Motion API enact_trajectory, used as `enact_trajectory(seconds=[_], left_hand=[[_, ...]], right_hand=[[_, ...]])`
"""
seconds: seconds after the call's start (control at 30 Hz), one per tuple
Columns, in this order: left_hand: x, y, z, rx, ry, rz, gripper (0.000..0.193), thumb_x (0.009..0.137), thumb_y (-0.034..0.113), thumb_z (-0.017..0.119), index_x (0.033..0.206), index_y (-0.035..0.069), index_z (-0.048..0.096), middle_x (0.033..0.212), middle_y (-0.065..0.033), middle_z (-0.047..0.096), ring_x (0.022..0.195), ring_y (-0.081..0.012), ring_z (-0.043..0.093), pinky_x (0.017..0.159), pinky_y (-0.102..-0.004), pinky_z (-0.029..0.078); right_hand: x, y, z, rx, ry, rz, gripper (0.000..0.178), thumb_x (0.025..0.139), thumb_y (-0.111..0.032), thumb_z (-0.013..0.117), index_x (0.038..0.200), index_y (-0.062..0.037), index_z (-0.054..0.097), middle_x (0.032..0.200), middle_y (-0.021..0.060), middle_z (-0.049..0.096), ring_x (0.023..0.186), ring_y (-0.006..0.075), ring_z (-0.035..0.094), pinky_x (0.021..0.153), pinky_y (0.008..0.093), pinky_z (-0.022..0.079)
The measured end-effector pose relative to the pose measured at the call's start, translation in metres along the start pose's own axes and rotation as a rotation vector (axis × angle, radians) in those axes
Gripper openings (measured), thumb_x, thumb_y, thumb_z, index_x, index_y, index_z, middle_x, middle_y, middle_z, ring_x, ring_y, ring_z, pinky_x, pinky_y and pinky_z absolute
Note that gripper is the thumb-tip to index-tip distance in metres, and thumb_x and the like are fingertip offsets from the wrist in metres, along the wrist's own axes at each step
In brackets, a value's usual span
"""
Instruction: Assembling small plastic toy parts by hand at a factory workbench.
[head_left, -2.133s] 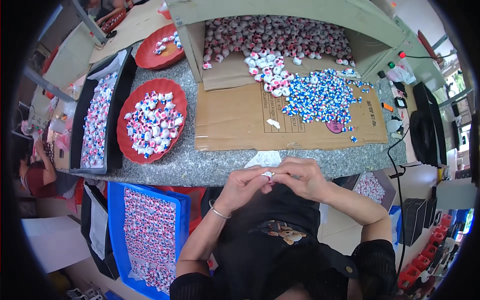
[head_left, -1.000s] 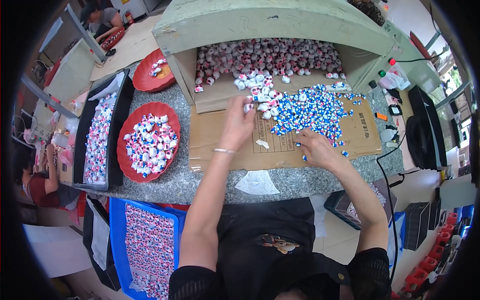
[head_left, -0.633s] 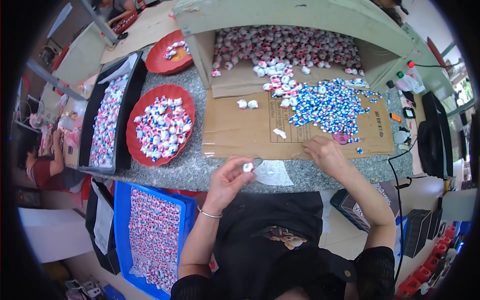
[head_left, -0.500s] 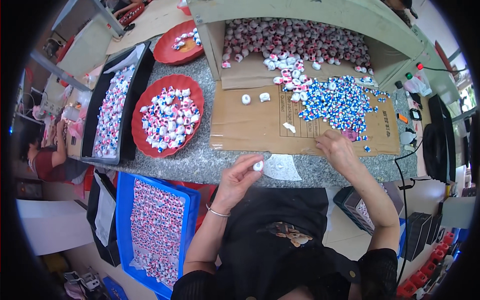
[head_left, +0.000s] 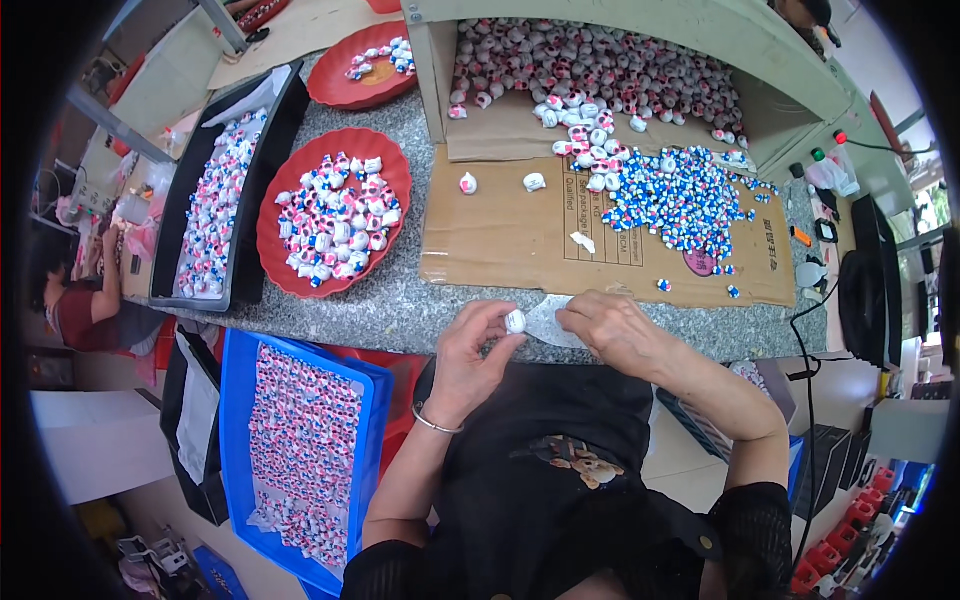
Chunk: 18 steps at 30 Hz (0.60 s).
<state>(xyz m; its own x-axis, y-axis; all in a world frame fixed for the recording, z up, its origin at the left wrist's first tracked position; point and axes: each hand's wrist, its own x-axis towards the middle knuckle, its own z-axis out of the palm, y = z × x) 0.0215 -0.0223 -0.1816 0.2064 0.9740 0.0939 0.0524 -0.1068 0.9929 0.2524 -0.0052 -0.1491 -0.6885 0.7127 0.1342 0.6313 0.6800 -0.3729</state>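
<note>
Between the thumb and fingers of my left hand (head_left: 472,355) is a small white rounded toy piece (head_left: 515,321) with dark marks. My right hand (head_left: 612,332) is closed in a pinch over a white sheet (head_left: 548,322) on the counter, to the right of that toy piece. Whatever its fingertips hold is hidden. Beyond the hands lies a flattened cardboard sheet (head_left: 480,240). On it are a heap of small blue, white and pink pieces (head_left: 665,200), a pink-and-white toy piece (head_left: 468,183) and a white toy piece (head_left: 535,182).
A shelf box (head_left: 610,132) at the back holds many pink-and-white pieces. Two red bowls (head_left: 268,235) and a black tray (head_left: 160,270) stand left on the granite counter (head_left: 380,325). Below is a full blue crate (head_left: 375,420). A black cable (head_left: 808,420) hangs at right.
My right hand has moved left and nearer, from the cardboard's front edge to the white sheet. My left hand keeps its toy piece. A pink-and-white piece now shows at the cardboard's left.
</note>
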Motion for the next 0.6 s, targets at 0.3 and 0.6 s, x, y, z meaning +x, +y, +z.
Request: enact_trajectory(seconds=[0.3, 0.6], left_hand=[[0.002, -0.017, 0.022, 0.283, 0.101, 0.328, 0.034, 0.076, -0.007, 0.072, 0.108, 0.0, 0.063, 0.105, -0.0127, 0.063, 0.082, -0.0207, 0.066, 0.069, -0.0289, 0.056], [0.01, -0.003, 0.027, 0.009, -0.279, 0.212, 0.03, 0.084, -0.001, 0.068, 0.114, 0.0, 0.067, 0.097, -0.0099, 0.067, 0.08, -0.0153, 0.066, 0.068, -0.0254, 0.054]], right_hand=[[-0.009, -0.015, 0.003, 0.722, 0.298, 0.517, 0.013, 0.088, -0.005, 0.067, 0.098, 0.0022, 0.069, 0.079, 0.0087, 0.067, 0.071, 0.0178, 0.064, 0.065, 0.0293, 0.052], [-0.023, -0.022, -0.009, 1.012, 0.255, 0.53, 0.017, 0.089, -0.005, 0.068, 0.104, -0.0002, 0.071, 0.085, 0.0053, 0.068, 0.074, 0.0117, 0.063, 0.066, 0.0252, 0.051]])
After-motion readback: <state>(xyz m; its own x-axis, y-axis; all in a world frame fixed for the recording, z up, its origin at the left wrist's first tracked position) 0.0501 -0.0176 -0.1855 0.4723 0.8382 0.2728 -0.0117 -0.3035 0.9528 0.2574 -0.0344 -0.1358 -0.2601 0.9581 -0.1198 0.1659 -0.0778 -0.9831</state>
